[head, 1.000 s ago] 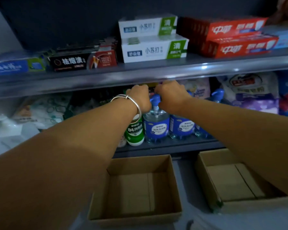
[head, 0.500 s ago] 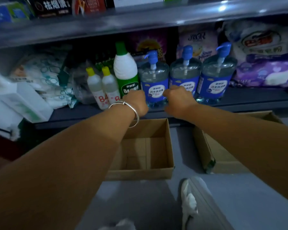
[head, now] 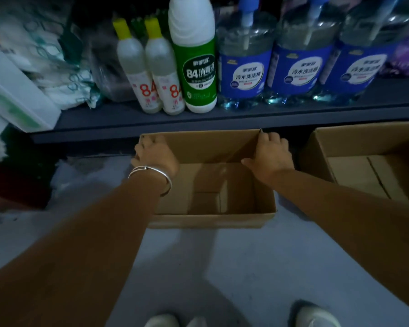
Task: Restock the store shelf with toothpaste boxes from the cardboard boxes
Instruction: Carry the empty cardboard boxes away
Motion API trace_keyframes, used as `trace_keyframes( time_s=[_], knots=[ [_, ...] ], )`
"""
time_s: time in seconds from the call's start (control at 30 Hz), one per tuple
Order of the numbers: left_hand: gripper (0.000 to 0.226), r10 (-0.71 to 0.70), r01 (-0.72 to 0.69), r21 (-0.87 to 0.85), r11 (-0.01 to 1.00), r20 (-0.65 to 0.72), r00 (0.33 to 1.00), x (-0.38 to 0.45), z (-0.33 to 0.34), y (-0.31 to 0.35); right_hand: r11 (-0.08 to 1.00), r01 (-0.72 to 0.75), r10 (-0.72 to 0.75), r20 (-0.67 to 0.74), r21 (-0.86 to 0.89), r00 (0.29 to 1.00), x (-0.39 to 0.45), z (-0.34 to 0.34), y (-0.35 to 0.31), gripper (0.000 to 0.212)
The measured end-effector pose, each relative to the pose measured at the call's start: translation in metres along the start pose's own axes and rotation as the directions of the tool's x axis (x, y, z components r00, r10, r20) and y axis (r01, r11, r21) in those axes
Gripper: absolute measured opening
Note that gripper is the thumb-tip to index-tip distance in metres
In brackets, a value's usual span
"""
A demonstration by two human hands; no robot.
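Cardboard box (head: 208, 220): on the floor, nothing inside.
Left hand (head: 155, 153): fingers curled, gripping its far-left corner.
Right hand (head: 270, 154): gripping its far-right corner.

Dark shelf (head: 151, 119) is carrying three disinfectant bottles (head: 200, 74) and three blue detergent jugs (head: 243, 74) — grey floor (head: 222, 267) is carrying two open cardboard boxes (head: 210, 220)

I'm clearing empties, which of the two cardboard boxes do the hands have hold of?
The middle cardboard box: left hand and right hand grip its far corners. The right-side box is untouched.
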State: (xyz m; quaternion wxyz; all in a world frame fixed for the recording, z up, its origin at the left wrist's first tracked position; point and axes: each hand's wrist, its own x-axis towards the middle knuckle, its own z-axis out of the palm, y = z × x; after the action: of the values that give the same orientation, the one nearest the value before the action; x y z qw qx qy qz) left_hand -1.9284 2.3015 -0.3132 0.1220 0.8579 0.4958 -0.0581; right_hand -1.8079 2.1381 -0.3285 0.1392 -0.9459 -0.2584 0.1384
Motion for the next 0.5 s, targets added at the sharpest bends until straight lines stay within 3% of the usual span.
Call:
trace_keyframes(
  time_s=[0.13,0.23,0.33,0.5],
  knots=[
    [0.064,-0.142,0.139,-0.035,0.99,-0.106,0.984,0.012,0.027,-0.014,0.968,-0.158,0.155,0.029,0.197,0.987,0.014,0.024,0.011,0.081],
    [0.061,-0.275,0.266,-0.088,0.96,-0.119,0.954,0.029,0.044,-0.025,0.884,-0.297,0.279,0.102,0.362,0.955,0.018,0.037,0.014,0.065],
    [0.047,-0.367,0.356,-0.137,0.924,-0.059,0.928,0.045,0.056,-0.038,0.829,-0.407,0.377,0.154,0.384,0.913,0.02,0.047,0.02,0.051],
    [0.051,-0.324,0.327,-0.083,0.941,0.043,0.945,0.055,0.056,-0.05,0.812,-0.463,0.426,0.18,0.356,0.887,0.032,0.055,0.021,0.037]
  ],
)
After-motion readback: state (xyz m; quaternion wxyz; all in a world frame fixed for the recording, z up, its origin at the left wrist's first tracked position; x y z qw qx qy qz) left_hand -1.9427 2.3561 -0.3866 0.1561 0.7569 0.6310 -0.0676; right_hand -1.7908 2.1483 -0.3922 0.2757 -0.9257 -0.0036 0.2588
